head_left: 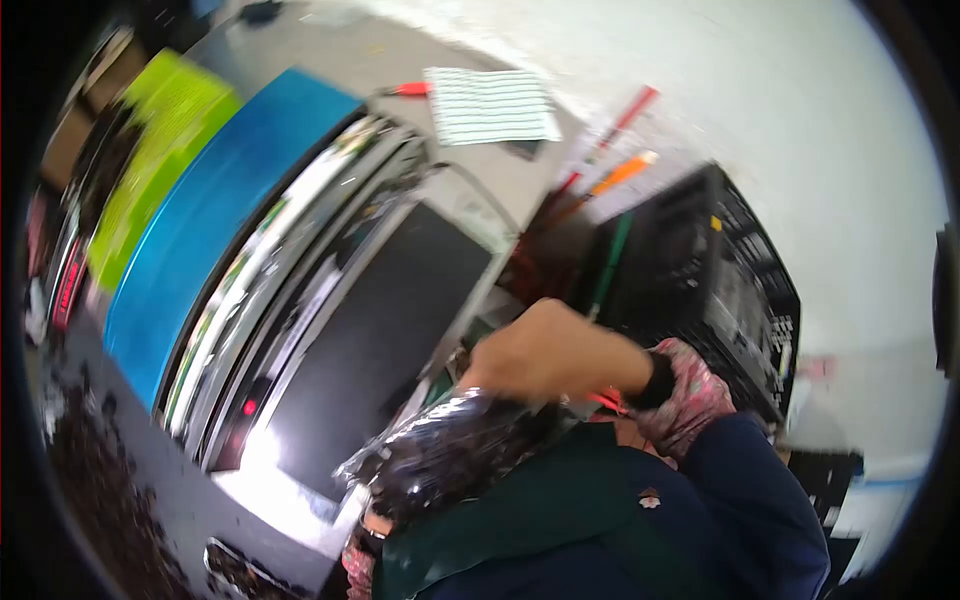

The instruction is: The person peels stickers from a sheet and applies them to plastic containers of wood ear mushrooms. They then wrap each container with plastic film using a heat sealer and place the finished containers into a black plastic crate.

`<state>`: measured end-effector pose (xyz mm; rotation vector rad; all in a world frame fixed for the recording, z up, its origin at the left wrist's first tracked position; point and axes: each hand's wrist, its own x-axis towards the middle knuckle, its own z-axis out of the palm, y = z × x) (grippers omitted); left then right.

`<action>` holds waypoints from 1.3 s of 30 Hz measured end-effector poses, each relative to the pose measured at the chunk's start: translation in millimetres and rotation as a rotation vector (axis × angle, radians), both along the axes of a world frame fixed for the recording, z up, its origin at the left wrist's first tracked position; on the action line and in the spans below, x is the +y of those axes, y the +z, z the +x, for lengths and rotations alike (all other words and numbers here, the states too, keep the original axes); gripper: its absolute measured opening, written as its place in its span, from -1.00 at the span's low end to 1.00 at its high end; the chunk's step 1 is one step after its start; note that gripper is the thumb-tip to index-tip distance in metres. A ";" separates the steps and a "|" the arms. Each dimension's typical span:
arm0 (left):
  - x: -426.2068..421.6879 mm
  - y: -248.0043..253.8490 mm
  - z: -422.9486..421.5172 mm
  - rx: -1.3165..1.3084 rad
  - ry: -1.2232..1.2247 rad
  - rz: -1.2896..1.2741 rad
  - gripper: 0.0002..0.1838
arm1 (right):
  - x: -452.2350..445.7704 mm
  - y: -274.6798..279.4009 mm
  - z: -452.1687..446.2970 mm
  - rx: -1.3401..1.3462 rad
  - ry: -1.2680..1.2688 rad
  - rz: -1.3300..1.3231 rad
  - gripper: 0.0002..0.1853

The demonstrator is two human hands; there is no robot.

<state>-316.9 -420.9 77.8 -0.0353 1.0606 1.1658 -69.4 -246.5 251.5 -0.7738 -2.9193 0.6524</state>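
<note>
A clear plastic bag [455, 450] with dark contents lies against my chest, its film shiny and crumpled. My right hand [545, 345] is closed at the bag's upper edge, its back toward me and slightly blurred; the fingertips are hidden. A dark cuff and a pink floral sleeve show at that wrist. Of my left hand [377, 522] only a bit near the wrist shows at the bag's lower left end, and its fingers are hidden behind the bag.
Left of me stands a machine with a dark flat panel [390, 320], a blue cover [220, 220] and a red light. Small dark pieces [110, 490] are spread on the grey table. Black crates [690, 270] stand at right near the wall. A striped paper [490, 105] lies at the back.
</note>
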 end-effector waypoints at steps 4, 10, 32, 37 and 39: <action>44.9 34.3 31.8 0.026 0.071 0.180 -0.49 | -53.7 -3.6 -6.0 0.100 -0.184 0.110 -0.51; 92.3 132.2 120.6 -0.088 0.081 0.508 -0.35 | -59.3 -6.4 89.9 0.272 -0.480 0.083 -0.56; 124.4 106.8 239.3 -0.158 -0.565 0.398 -0.45 | -28.7 -119.1 516.2 1.337 -1.688 -0.543 -0.58; 90.0 94.3 173.3 -0.175 -0.311 0.384 -0.54 | -28.7 -150.5 585.4 0.720 -1.673 -0.230 -0.68; 80.1 91.4 138.7 -0.126 -0.195 0.418 -0.56 | -2.2 -133.4 593.6 0.190 -1.603 0.063 -0.64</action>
